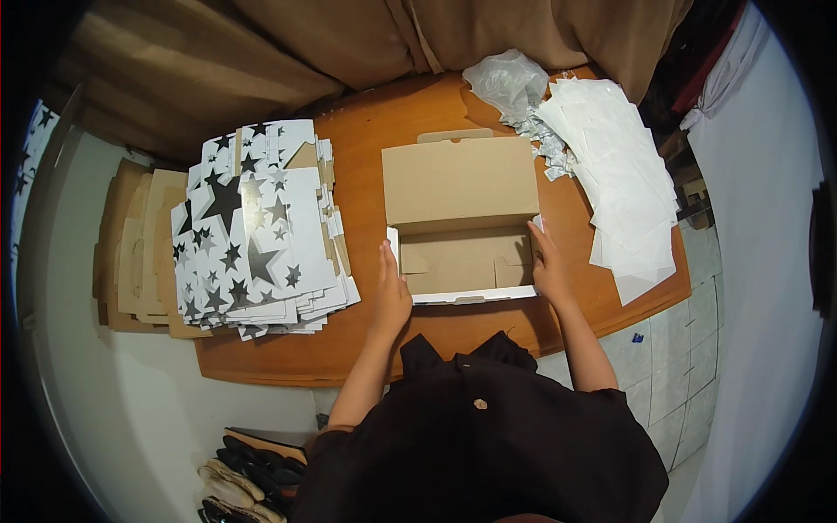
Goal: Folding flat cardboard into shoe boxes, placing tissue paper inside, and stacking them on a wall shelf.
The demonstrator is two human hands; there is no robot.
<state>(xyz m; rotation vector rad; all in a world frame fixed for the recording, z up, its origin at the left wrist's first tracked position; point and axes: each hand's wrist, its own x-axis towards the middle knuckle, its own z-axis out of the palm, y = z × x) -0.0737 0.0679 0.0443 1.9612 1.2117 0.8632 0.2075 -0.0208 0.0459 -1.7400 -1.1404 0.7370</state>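
Observation:
In front of me on the table stands a cardboard box (pixel 466 297), white outside and plain brown inside. Its lid (pixel 460 185) is raised and leans away from me, with a tuck flap at the far edge. The visible inside of the box holds nothing. My left hand (pixel 392 292) presses along the left side wall, fingers pointing away from me. On the opposite wall, my right hand (pixel 549 266) grips the right side near the lid's hinge corner. Between them both hands hold the box.
Flat star-printed white cartons (pixel 301 218) are stacked on the left, beside brown cardboard sheets (pixel 157 253). White paper sheets (pixel 623 174), small silvery packets (pixel 549 148) and a clear plastic bag (pixel 507 83) lie at the right back. Shoes (pixel 253 475) sit low at left.

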